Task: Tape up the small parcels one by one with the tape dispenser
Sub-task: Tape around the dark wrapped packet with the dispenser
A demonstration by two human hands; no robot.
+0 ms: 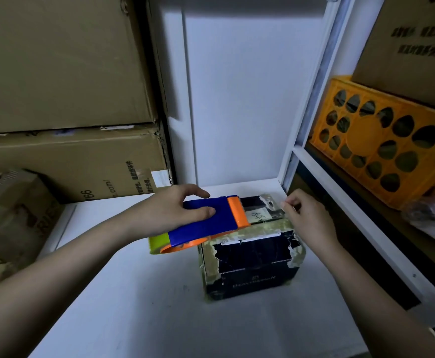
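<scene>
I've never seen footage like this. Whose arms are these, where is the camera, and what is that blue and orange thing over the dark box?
There is no machine here: these are a person's two bare arms, filmed by one wide-angle camera worn on their head, looking forward and down.

On the white table stands a small dark parcel, its edges covered with worn tape. The left hand grips a blue and orange tape dispenser, held over the parcel's top. The right hand pinches what looks like the free end of clear tape at the parcel's far right corner.

Around them: big cardboard boxes stacked on the left, and a yellow plastic crate on a shelf to the right.
</scene>
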